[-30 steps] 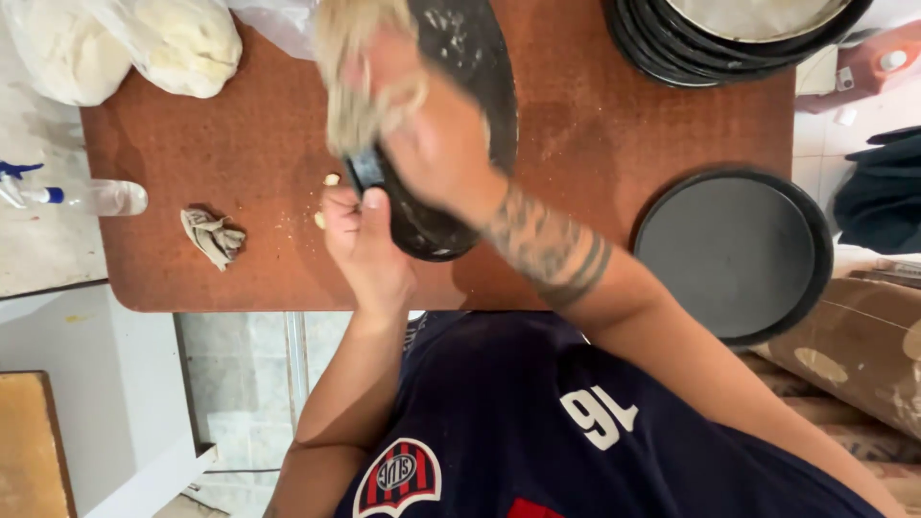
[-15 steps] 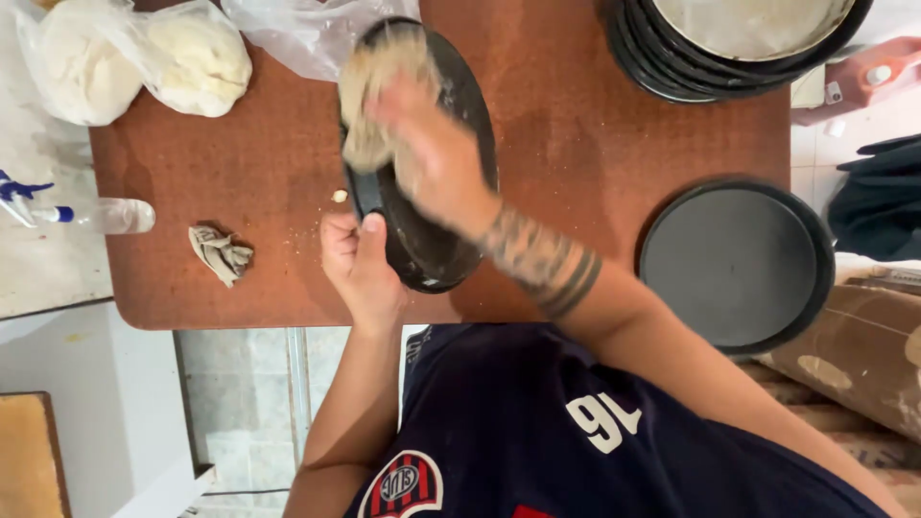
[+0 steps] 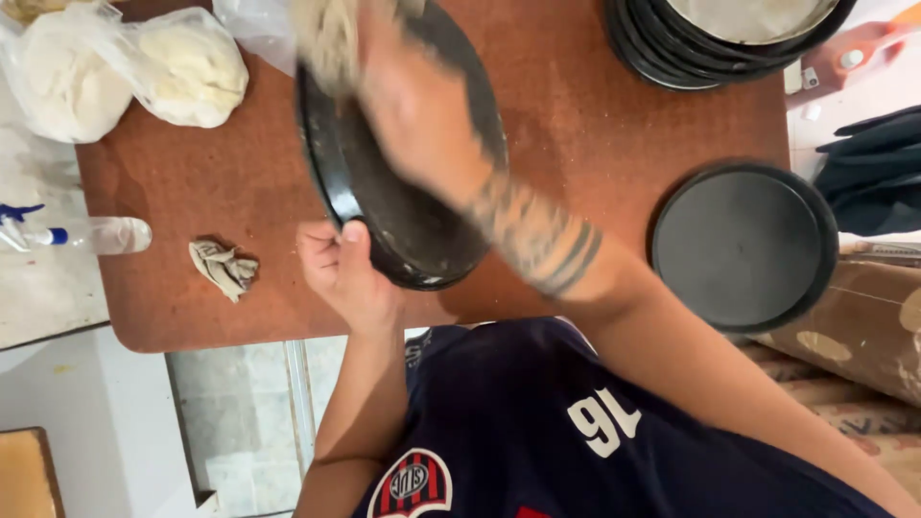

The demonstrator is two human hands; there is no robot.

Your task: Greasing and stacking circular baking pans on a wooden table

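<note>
The left hand (image 3: 343, 273) is curled around the near rim of a round black pan (image 3: 403, 182), thumb laid over the edge and fingers tucked beneath, so the pan stands tilted up off the brown worktop (image 3: 595, 144) near the middle of its near edge. The right hand (image 3: 413, 105) reaches into the pan's hollow from above, blurred by motion; it seems pressed against the inner surface with a pale, crumpled cloth or rag (image 3: 326, 38) at the pan's far rim, though I cannot tell how tightly the fingers close on it. The forearm, banded with dark tattoo rings, crosses the pan's right edge. Toward the worktop's far left corner lie two clear bags of pale dough (image 3: 192, 67), touching one another. Near the left edge a small crumpled scrap of cloth (image 3: 223, 269) lies apart from the pan, and a clear plastic bottle (image 3: 96, 235) lies on its side just past that edge. A second black pan (image 3: 743, 245) lies flat at the right edge, and a stack of dark pans (image 3: 729, 38) sits at the far right corner.
</note>
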